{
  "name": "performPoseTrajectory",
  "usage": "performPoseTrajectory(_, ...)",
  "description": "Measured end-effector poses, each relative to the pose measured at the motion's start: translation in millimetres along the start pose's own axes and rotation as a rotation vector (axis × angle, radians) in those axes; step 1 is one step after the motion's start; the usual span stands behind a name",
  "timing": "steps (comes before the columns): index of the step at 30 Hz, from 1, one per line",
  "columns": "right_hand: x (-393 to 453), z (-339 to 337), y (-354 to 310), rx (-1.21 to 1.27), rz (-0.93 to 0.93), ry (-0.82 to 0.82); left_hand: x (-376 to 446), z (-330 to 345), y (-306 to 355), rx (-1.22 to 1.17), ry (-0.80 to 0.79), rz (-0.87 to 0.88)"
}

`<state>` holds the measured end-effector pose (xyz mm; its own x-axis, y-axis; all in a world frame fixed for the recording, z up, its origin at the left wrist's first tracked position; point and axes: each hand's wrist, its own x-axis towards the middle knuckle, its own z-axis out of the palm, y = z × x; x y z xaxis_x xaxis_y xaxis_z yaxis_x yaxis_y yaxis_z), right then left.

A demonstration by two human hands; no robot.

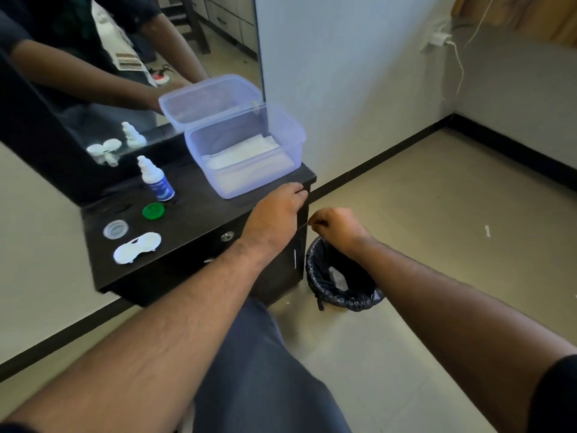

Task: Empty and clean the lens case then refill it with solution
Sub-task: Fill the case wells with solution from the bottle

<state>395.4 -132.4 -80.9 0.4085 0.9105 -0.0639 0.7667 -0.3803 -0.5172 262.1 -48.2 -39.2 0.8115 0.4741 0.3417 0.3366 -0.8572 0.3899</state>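
Overhead, black vanity top [199, 214] fronts mirror [78, 89].

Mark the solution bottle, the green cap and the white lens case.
solution bottle [157, 180]: head view, on its body.
green cap [153, 210]: head view, on its top.
white lens case [137, 247]: head view, at its middle.

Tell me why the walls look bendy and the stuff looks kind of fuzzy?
Head view: the wide-angle lens bows straight lines, so the wall edge and black skirting lean and curve. Head view: slight motion blur softens the solution bottle, the white lens case and both hands. Head view: daylight is soft, shadows faint, and the mirror doubles the bottle and plastic box.
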Motion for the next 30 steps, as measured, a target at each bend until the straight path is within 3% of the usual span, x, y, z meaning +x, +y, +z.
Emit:
performPoseTrajectory(5,-14,-7,-54,-0.015,-0.213,0.068,-55,-44,-24,0.065,0.090,0.028)
performPoseTrajectory(10,-19,1,-117,0.091,-0.381,0.171,-100,-92,-52,0.084,0.214,-0.098)
performPoseTrajectory(16,-4,20,-187,0.186,-0.441,0.144,-118,-139,-89,0.104,0.399,-0.277)
performPoseTrajectory(22,25,47,-227,0.426,-0.278,0.231,-109,-162,-120,-0.035,0.538,-0.466)
performPoseTrajectory(26,51,57,-235,0.595,-0.165,0.321,-90,-167,-131,-0.181,0.512,-0.541)
performPoseTrajectory(30,76,64,-232,0.546,-0.098,0.343,-66,-165,-139,-0.377,0.488,-0.565)
